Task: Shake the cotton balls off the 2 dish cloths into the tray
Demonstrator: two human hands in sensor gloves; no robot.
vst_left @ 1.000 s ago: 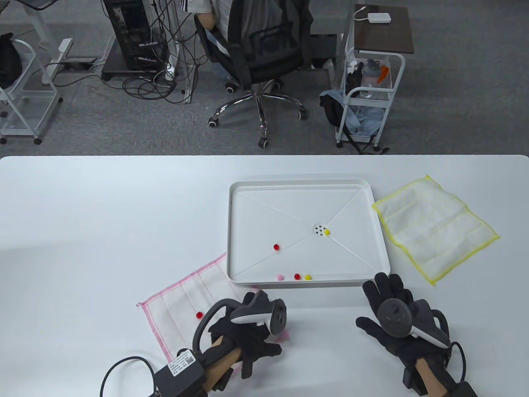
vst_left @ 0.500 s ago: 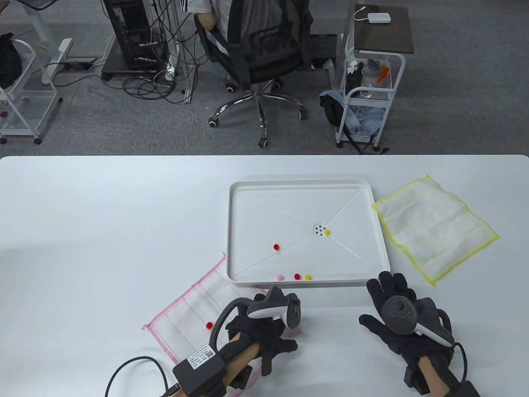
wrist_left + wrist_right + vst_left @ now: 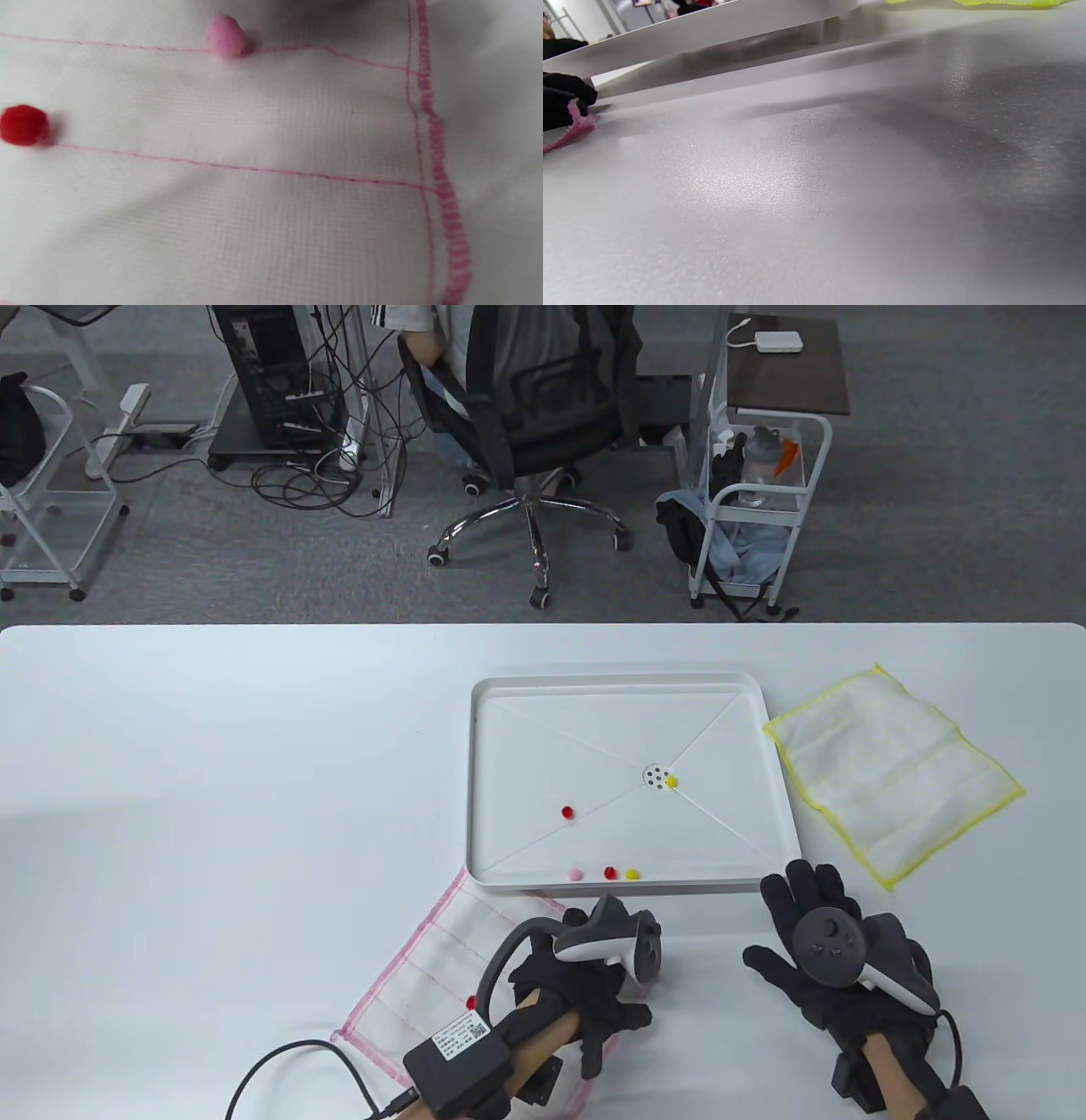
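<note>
Pink-edged cloth (image 3: 428,959) under the left grip (image 3: 585,984), fingers pinching its edge; right grip (image 3: 819,963) flat, fingers spread.

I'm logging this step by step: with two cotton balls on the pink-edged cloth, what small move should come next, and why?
Probably the right hand, lying open on the table, should reach for the pink-edged cloth's free corner. The left hand grips one edge, and a red ball and a pink ball sit on it, beside the tray.

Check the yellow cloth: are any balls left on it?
Empty, as far as visible. The yellow cloth lies spread flat beside the tray, and the table view shows no balls on it.
</note>
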